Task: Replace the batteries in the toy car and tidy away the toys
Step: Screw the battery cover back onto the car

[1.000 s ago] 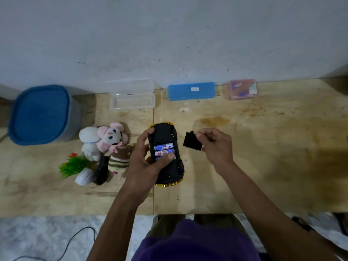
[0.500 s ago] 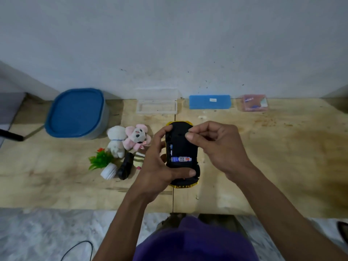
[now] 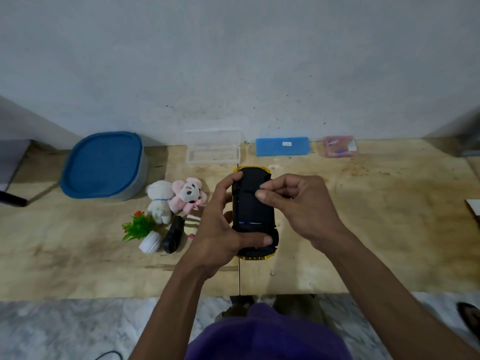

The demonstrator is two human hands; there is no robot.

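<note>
A yellow toy car lies upside down, its black underside up, held above the wooden table. My left hand grips the car by its left side, thumb across the near end. My right hand pinches the black battery cover against the compartment; a thin strip of blue battery shows at the cover's near edge. To the left lie a white plush, a pink plush, a striped plush, a small potted plastic plant and a black object.
A blue-lidded tub stands at the back left. Against the wall sit an open clear plastic case, a blue case and a pink case. The table's front edge runs just before my lap, with marbled floor below.
My right hand brought the black cover from beside the car onto the battery compartment. The two batteries, plainly visible before, are now almost fully covered. The view shifted down and back.
</note>
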